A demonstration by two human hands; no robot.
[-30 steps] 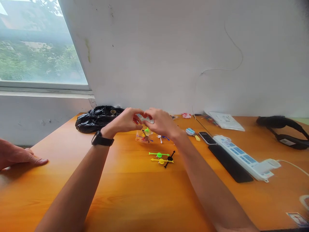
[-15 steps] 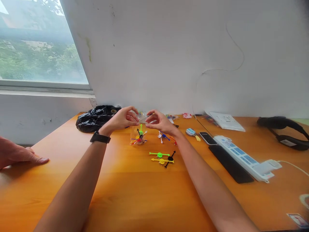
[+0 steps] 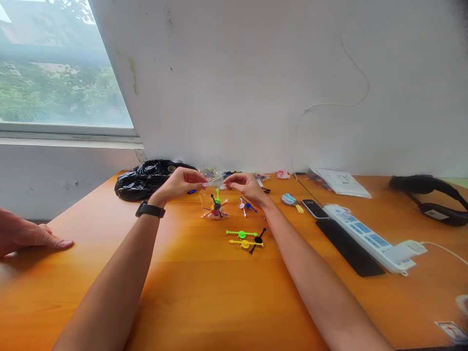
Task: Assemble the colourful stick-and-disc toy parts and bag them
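My left hand (image 3: 181, 183) and my right hand (image 3: 244, 185) each pinch one top corner of a small clear plastic bag (image 3: 215, 201), held just above the orange table (image 3: 204, 292). Several coloured plastic arrow pieces sit in the bottom of the bag. A black watch (image 3: 149, 210) is on my left wrist. Loose on the table in front of the bag lie a green arrow piece (image 3: 241, 234), a yellow arrow piece (image 3: 244, 243) and a black arrow piece (image 3: 257, 240). White and blue pieces (image 3: 246, 205) lie under my right wrist.
Another person's hand (image 3: 31, 236) rests flat at the table's left edge. A black plastic bag (image 3: 144, 178) lies by the wall. To the right are a phone (image 3: 313, 208), a white power strip (image 3: 369, 239), a black slab (image 3: 347, 248), papers (image 3: 341, 183) and a black headset (image 3: 431, 197).
My hands have drawn apart, stretching the top of the bag between them, and the bag hangs a little lower. The other person's hand has stayed still.
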